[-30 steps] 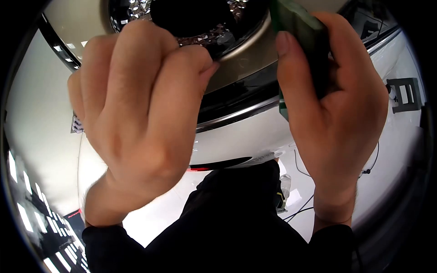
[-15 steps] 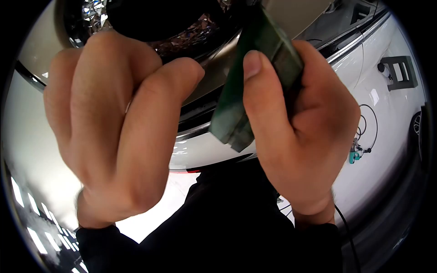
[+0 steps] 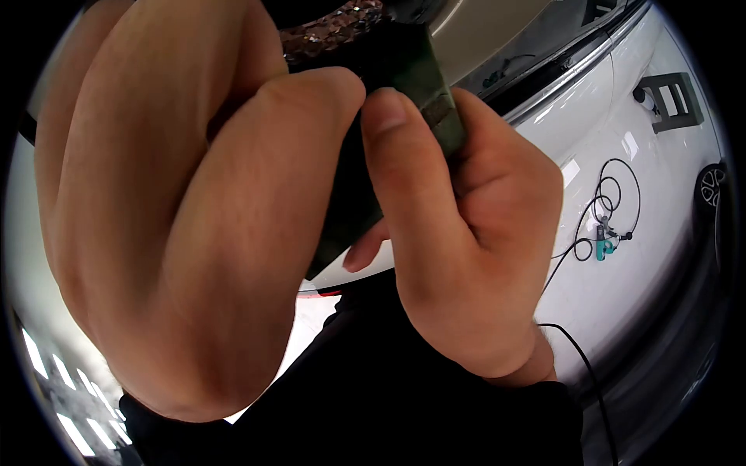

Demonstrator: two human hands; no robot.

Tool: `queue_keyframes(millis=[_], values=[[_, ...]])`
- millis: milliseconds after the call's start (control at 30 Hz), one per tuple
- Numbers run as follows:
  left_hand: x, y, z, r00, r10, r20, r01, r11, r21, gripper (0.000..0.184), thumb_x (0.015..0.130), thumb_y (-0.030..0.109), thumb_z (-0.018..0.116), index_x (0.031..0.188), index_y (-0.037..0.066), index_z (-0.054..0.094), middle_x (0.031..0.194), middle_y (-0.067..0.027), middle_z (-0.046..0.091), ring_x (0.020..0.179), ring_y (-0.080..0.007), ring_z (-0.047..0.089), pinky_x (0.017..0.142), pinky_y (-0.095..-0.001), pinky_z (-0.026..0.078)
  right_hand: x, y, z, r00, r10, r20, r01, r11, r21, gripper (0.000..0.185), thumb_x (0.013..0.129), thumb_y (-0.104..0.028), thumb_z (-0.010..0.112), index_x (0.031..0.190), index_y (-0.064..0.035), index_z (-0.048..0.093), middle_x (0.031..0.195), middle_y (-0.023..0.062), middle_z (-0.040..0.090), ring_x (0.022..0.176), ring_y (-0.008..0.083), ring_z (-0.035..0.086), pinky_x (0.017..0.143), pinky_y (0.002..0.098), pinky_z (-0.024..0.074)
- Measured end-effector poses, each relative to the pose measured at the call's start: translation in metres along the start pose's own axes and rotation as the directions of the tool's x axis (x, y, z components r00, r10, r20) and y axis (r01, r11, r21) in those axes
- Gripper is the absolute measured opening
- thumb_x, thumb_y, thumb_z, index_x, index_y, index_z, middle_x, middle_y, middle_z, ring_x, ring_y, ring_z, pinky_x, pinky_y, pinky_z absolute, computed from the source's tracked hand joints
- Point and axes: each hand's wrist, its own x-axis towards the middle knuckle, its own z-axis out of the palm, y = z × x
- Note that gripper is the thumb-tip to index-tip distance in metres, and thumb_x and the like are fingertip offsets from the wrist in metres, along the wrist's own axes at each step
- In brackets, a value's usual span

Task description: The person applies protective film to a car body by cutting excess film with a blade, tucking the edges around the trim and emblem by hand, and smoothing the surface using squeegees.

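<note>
While the right hand (image 3: 466,225) grips the green block (image 3: 353,194), the left hand (image 3: 179,217) curls just beside it

Between the two hands, the green block shows as a flat, dark piece, its visible length slanting from the upper right of the view to the lower left, so that the lower end points toward the dark clothing (image 3: 373,365) below. The right hand lies on the block's right side and grasps it: the thumb presses along the near face, and a fingertip, apparently of the same hand, peeks out under the lower edge. The left hand is on the block's left side and covers part of it; its fingers are bent inward. Whether those fingers touch the block or hold anything cannot be told, as their tips are hidden. Of the two, only the right hand plainly has hold of it.

Just above the block is a faceted brownish surface (image 3: 334,31). To the block's right, beyond the right hand, runs a white car panel (image 3: 567,124). Farther off on that side are a grey stool (image 3: 690,99), a coiled cable (image 3: 619,194), a teal tool (image 3: 601,245) and a wheel (image 3: 711,186).
</note>
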Motion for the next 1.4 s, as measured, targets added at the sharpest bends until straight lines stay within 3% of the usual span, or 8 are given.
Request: queue_keyframes(millis=[133, 300, 467, 567, 633, 833, 967, 1400], values=[[0.004, 0.006, -0.004, 0.999, -0.008, 0.041, 0.007, 1.000, 0.012, 0.028, 0.068, 0.000, 0.076, 0.096, 0.000, 0.076, 0.074, -0.0039, 0.044, 0.070, -0.0190, 0.048, 0.057, -0.0325, 0.036, -0.003, 0.004, 0.005, 0.997, 0.079, 0.003, -0.078, 0.977, 0.198, 0.028, 0.101, -0.014, 0.068, 0.080, 0.0013, 0.058, 0.052, 0.0060, 0.057, 0.044, 0.0118, 0.055, 0.041, 0.0303, 0.0389], [0.011, 0.022, -0.014, 0.990, -0.093, 0.104, 0.089, 0.995, 0.042, 0.028, 0.071, 0.002, 0.074, 0.099, 0.002, 0.077, 0.076, -0.0044, 0.045, 0.072, -0.0203, 0.049, 0.061, -0.0330, 0.037, -0.009, -0.001, -0.003, 0.956, 0.187, 0.224, -0.270, 0.861, 0.431, 0.027, 0.105, -0.017, 0.063, 0.087, 0.0034, 0.061, 0.062, 0.0080, 0.065, 0.054, 0.0137, 0.067, 0.048, 0.0275, 0.0475], [0.013, 0.040, -0.023, 0.955, -0.242, 0.170, 0.224, 0.967, 0.120, 0.029, 0.074, -0.002, 0.073, 0.101, 0.005, 0.079, 0.078, -0.0035, 0.041, 0.076, -0.0208, 0.047, 0.066, -0.0348, 0.039, -0.018, 0.014, -0.060, 0.773, 0.160, 0.614, -0.407, 0.867, 0.286, 0.035, 0.108, -0.028, 0.062, 0.115, 0.0058, 0.066, 0.087, 0.0066, 0.072, 0.067, 0.0116, 0.070, 0.059, 0.0232, 0.0560], [0.011, 0.045, -0.030, 0.934, -0.317, 0.167, 0.299, 0.946, 0.127, 0.033, 0.074, -0.007, 0.073, 0.102, 0.009, 0.080, 0.079, -0.0025, 0.041, 0.078, -0.0206, 0.046, 0.070, -0.0344, 0.040, -0.005, -0.004, -0.086, 0.988, 0.058, 0.143, -0.102, 0.942, 0.321, 0.036, 0.106, -0.025, 0.060, 0.122, 0.0064, 0.062, 0.087, 0.0045, 0.068, 0.071, 0.0104, 0.065, 0.066, 0.0229, 0.0526], [0.001, 0.041, -0.033, 0.930, -0.340, 0.138, 0.326, 0.938, 0.115, 0.032, 0.076, -0.007, 0.074, 0.102, 0.009, 0.080, 0.080, -0.0027, 0.042, 0.079, -0.0212, 0.047, 0.071, -0.0340, 0.040, 0.022, 0.011, -0.087, 0.964, -0.265, -0.014, 0.258, 0.924, 0.282, 0.033, 0.103, -0.019, 0.061, 0.123, 0.0065, 0.061, 0.089, 0.0026, 0.065, 0.076, 0.0078, 0.060, 0.069, 0.0217, 0.0471], [0.002, 0.036, -0.031, 0.935, -0.337, 0.111, 0.330, 0.941, 0.077, 0.028, 0.077, -0.007, 0.075, 0.101, 0.007, 0.079, 0.080, -0.0025, 0.044, 0.079, -0.0219, 0.047, 0.070, -0.0336, 0.038, 0.044, -0.049, -0.083, 0.830, -0.529, 0.174, 0.545, 0.706, -0.453, 0.024, 0.091, -0.003, 0.076, 0.112, 0.0047, 0.068, 0.079, 0.0037, 0.066, 0.067, 0.0088, 0.059, 0.062, 0.0218, 0.0445], [0.003, 0.031, -0.031, 0.935, -0.333, 0.122, 0.329, 0.943, 0.052, 0.030, 0.074, -0.006, 0.076, 0.100, 0.009, 0.080, 0.079, -0.0018, 0.044, 0.078, -0.0214, 0.047, 0.069, -0.0333, 0.038, 0.047, -0.051, -0.074, 0.791, -0.570, 0.223, 0.569, 0.552, -0.609, 0.027, 0.092, -0.006, 0.076, 0.115, 0.0045, 0.067, 0.076, 0.0072, 0.066, 0.063, 0.0132, 0.062, 0.058, 0.0252, 0.0469], [0.003, 0.036, -0.017, 0.940, -0.341, 0.008, 0.341, 0.940, 0.030, 0.032, 0.069, -0.002, 0.078, 0.099, 0.009, 0.080, 0.076, -0.0008, 0.047, 0.074, -0.0201, 0.047, 0.067, -0.0323, 0.038, 0.010, -0.027, -0.035, 0.948, -0.319, 0.000, 0.287, 0.854, -0.434, 0.017, 0.095, -0.009, 0.074, 0.100, 0.0031, 0.063, 0.065, 0.0048, 0.064, 0.054, 0.0104, 0.060, 0.052, 0.0261, 0.0462]])
